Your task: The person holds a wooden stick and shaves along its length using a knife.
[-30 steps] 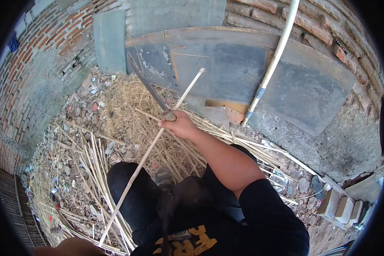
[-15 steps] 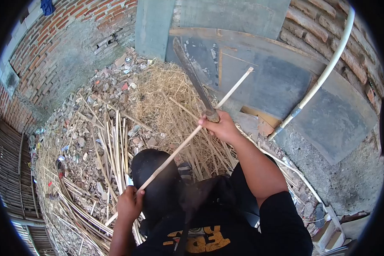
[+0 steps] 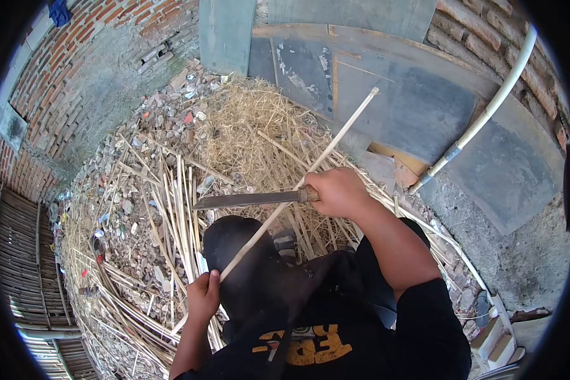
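Observation:
My left hand (image 3: 202, 295) is closed around the lower part of a long pale stick (image 3: 347, 128), thumb along its top. The stick slants up to the right, across my knee and past my other hand. My right hand (image 3: 339, 192) grips the wooden handle of a machete (image 3: 246, 200). Its dark blade points left, nearly level in view, and crosses over the stick close to the handle. Whether the edge touches the stick I cannot tell.
Several pale split strips (image 3: 182, 215) lie on rubble to the left. Dry shavings (image 3: 250, 123) are heaped ahead. Dark boards (image 3: 399, 101) and a pale pole (image 3: 491, 111) lean at the right; a brick wall (image 3: 117, 69) stands at the back left.
The machete has swung from pointing up and away to pointing left across the stick. My right hand has turned with it. My left hand keeps its hold on the stick.

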The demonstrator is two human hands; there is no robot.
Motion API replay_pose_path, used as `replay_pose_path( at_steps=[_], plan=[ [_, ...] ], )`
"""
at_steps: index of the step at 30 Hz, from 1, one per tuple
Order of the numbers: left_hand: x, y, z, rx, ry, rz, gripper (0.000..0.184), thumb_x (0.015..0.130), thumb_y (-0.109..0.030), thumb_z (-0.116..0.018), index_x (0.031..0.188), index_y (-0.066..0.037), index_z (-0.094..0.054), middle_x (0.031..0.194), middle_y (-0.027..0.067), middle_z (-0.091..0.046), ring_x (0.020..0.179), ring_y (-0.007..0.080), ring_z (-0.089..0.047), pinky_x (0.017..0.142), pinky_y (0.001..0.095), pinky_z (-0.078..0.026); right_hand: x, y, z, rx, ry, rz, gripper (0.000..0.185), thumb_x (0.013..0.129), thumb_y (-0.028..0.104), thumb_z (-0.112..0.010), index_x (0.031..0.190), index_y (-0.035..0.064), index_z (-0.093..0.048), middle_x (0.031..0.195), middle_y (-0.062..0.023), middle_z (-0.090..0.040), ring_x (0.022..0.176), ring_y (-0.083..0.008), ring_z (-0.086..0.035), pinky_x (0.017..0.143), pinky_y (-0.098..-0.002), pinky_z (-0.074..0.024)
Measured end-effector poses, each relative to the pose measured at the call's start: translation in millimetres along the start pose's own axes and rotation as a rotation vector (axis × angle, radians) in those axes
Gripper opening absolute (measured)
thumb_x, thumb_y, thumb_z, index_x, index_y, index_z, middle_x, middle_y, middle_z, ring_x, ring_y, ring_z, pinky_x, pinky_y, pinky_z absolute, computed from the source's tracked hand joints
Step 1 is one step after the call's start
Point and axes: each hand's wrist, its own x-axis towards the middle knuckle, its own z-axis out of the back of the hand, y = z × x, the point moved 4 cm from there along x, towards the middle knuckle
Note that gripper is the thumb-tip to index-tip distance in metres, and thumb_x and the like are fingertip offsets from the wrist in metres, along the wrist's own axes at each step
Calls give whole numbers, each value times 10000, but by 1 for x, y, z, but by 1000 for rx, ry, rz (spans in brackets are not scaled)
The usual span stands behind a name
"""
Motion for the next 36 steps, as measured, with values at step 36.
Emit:
replay_pose_path(
  at_steps=[36],
  plan=[
    [-3,16,-13,-138,-55,-45,491,1093,-348,-572,744,-3,-548,577,92,-504,559,148,-458,538,374,-392,30,-107,-44,433,-215,-386,350,828,260,-733,1129,82,-736,967,-184,-755,913,-393,-715,838,-466,-561]
  ],
)
